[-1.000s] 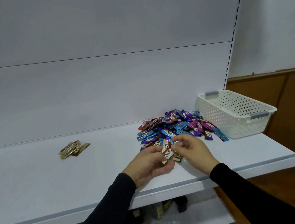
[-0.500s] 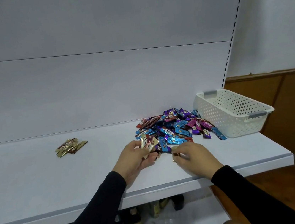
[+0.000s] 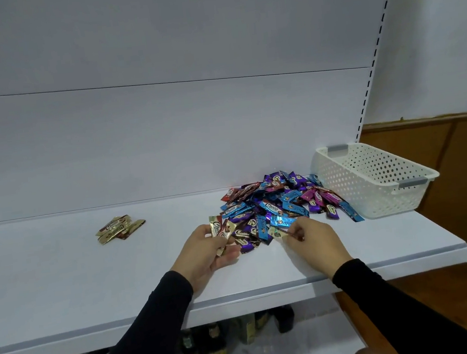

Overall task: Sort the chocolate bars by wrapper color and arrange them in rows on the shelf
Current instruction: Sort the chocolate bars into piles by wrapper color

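Note:
A mixed pile of chocolate bars (image 3: 276, 204) in blue, purple, red and magenta wrappers lies on the white shelf (image 3: 91, 276), right of centre. Further left sits a small group of gold-wrapped bars (image 3: 119, 228). My left hand (image 3: 206, 252) holds a few gold bars (image 3: 220, 229) at the pile's near left edge. My right hand (image 3: 312, 239) pinches one gold bar (image 3: 281, 232) at the pile's near edge.
A white perforated basket (image 3: 374, 180) stands at the shelf's right end, touching the pile. The shelf's front edge runs just under my forearms. Bottles (image 3: 215, 346) stand on a lower shelf below. A wooden wall panel is at the far right.
My hands separated from each other. The left went left with its gold bars. The right reached into the pile's near edge and pinched another gold bar.

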`<act>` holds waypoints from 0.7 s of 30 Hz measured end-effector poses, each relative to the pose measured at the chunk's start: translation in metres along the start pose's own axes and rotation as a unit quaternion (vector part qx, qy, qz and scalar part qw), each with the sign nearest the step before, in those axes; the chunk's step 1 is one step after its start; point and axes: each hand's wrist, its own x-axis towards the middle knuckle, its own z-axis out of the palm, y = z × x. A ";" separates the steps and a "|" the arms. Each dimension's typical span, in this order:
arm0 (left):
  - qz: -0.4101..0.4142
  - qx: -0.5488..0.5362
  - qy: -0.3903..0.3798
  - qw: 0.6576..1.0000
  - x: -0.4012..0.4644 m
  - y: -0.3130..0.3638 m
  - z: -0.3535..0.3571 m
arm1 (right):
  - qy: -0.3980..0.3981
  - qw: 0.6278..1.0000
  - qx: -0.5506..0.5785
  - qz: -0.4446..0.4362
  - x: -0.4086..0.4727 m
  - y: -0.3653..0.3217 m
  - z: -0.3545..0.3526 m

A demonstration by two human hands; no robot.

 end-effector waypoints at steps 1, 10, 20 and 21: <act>0.002 0.004 0.003 1.000 0.000 0.000 -0.001 | 0.012 0.999 0.046 -0.005 -0.001 -0.001 -0.001; 0.018 0.036 0.007 0.999 0.000 -0.001 -0.001 | -0.102 0.895 0.434 0.033 0.004 -0.054 0.021; 0.070 -0.029 0.064 0.995 0.019 0.002 -0.010 | 0.006 0.989 0.043 -0.140 0.019 -0.058 0.039; 0.072 -0.044 0.069 0.994 0.021 0.004 -0.012 | -0.010 0.985 -0.016 -0.170 0.021 -0.053 0.037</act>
